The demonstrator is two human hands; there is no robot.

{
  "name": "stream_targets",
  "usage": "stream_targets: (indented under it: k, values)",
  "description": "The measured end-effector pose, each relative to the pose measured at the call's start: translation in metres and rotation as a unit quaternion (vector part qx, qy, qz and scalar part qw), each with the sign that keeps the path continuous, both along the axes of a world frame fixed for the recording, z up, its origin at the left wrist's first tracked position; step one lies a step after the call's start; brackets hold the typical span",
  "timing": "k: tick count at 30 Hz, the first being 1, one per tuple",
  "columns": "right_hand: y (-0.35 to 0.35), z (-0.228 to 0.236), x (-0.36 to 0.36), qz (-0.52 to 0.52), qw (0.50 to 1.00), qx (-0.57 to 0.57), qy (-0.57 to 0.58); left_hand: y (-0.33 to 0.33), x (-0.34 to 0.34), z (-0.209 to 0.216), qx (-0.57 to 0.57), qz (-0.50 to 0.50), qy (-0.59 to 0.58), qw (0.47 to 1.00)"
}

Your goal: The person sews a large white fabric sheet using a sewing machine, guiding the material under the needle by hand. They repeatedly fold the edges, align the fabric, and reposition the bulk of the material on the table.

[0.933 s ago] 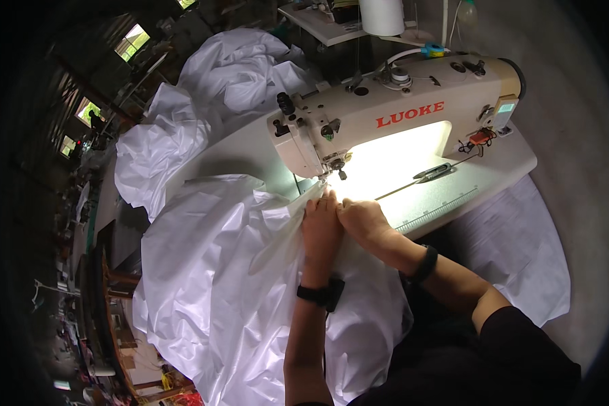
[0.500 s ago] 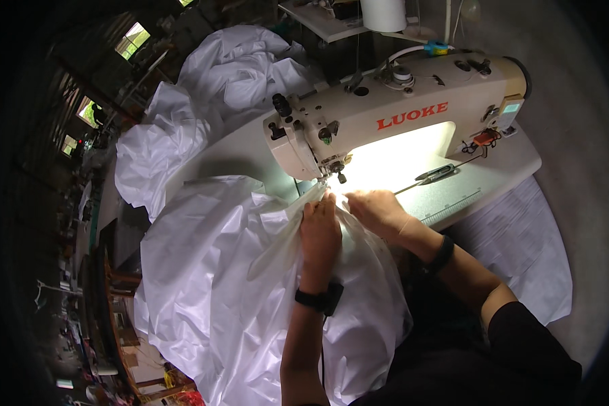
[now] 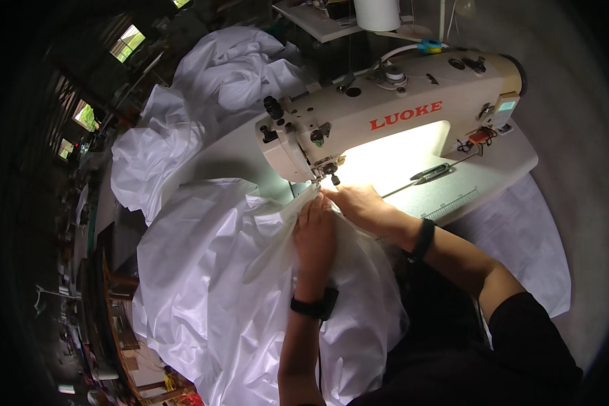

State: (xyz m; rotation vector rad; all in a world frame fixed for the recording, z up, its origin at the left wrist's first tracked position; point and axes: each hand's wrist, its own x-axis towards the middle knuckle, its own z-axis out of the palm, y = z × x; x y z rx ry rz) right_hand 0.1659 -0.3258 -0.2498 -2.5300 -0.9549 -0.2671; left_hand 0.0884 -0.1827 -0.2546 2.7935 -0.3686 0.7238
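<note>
A large sheet of thin, shiny white fabric (image 3: pixel 203 264) drapes over the near side of the sewing machine table, its gathered edge running up to the needle of the sewing machine (image 3: pixel 399 108). My left hand (image 3: pixel 314 233) lies on that fabric just below the presser foot, fingers closed on the cloth and pointing toward the needle. Close beside it on the right, my right hand (image 3: pixel 364 206) pinches the fabric edge near the needle. The fingertips of both hands almost meet there. Exactly how the fingers grip is partly hidden by glare.
Thread snips (image 3: pixel 432 174) rest on the lit table (image 3: pixel 480 186) under the machine arm. More bunched white fabric (image 3: pixel 159 145) is heaped behind at the left. Another pale sheet (image 3: pixel 528 243) hangs off the right side. A white thread cone (image 3: pixel 377 15) stands at the back.
My right hand has moved left and in toward the needle, closer to my left hand. The whole view has shifted slightly.
</note>
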Motion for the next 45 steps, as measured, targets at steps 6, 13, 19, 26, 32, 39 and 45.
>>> stream_targets:
  k: [6, 13, 19, 26, 32, 39, 45]
  values:
    - [0.003, 0.005, -0.039, -0.012, 0.998, 0.001, 0.069, 0.027, 0.007, -0.005, -0.026, -0.069, 0.023, 0.997]
    - [0.025, -0.034, -0.079, -0.075, 0.991, -0.108, -0.014, 0.043, 0.013, -0.007, -0.022, -0.101, 0.069, 0.992]
    - [0.038, -0.040, -0.068, -0.093, 0.975, -0.189, -0.070, 0.055, 0.030, 0.001, -0.089, -0.104, 0.133, 0.982]
    - [0.052, -0.033, -0.057, -0.107, 0.980, -0.141, -0.088, 0.079, 0.041, 0.008, -0.033, -0.121, 0.128, 0.984]
    - [-0.002, -0.018, -0.060, -0.091, 0.991, -0.048, -0.082, 0.013, -0.042, 0.059, -0.244, -0.077, 0.205, 0.945]
    - [-0.118, -0.004, -0.166, 0.021, 0.983, 0.172, 0.059, -0.071, -0.244, 0.030, -0.178, 0.070, 0.187, 0.964]
    - [-0.145, -0.028, -0.225, 0.004, 0.895, 0.223, 0.387, -0.045, -0.304, -0.017, -0.211, 0.160, 0.185, 0.946]
